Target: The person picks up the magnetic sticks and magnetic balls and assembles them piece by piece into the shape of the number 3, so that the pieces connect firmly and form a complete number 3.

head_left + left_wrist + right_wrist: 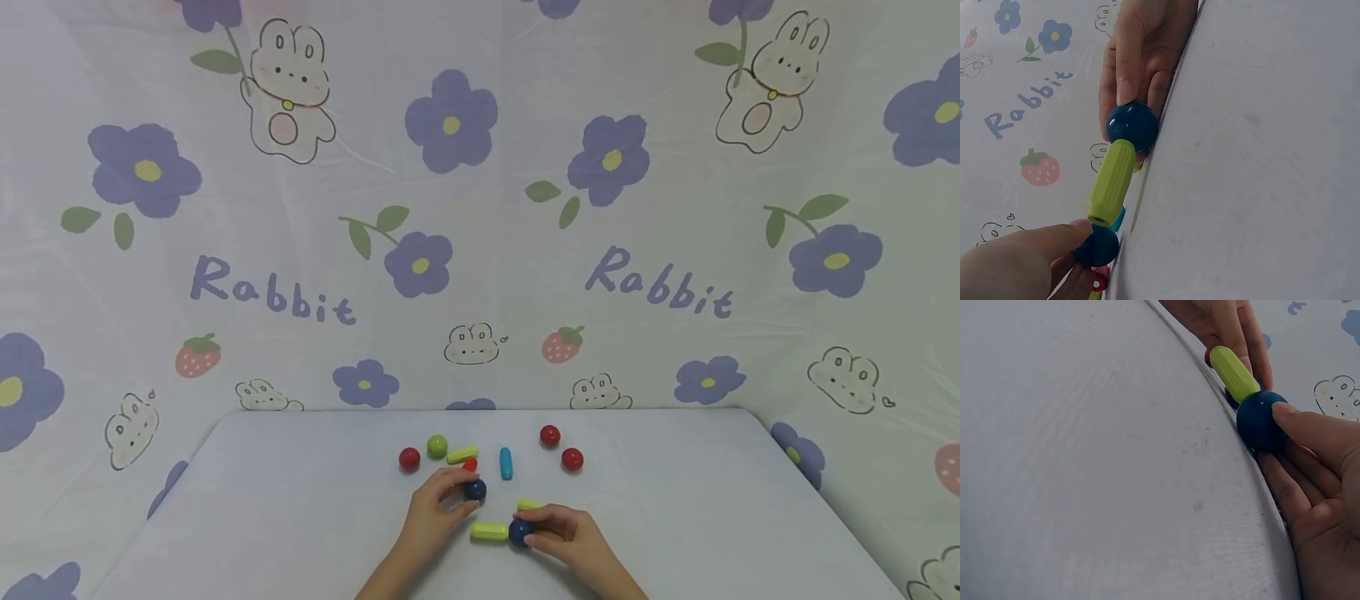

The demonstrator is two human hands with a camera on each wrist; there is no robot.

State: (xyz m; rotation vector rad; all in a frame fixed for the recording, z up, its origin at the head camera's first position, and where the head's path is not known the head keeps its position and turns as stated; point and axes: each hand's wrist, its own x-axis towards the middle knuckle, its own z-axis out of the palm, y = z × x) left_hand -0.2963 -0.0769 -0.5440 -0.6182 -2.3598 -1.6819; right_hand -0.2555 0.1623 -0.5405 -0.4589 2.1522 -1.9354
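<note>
In the head view my left hand (437, 506) pinches a dark blue ball (476, 490) between thumb and fingers. Just behind that ball shows a short red piece (470, 464), partly hidden by the fingers; whether the two are joined I cannot tell. Lower and to the right, my right hand (564, 537) grips a second dark blue ball (521, 532). A yellow-green rod (490, 532) sticks out from this ball toward the left, its free end showing a small hole in the left wrist view. The left hand's ball (1097, 247) appears close to that end there.
Behind the right fingers lies another yellow-green rod (528, 505), partly covered. Farther back on the white table (285, 500) are a blue rod (506, 463), a yellow-green rod (462, 455), a green ball (437, 446) and red balls (409, 459) on both sides. A patterned cloth (480, 200) hangs behind.
</note>
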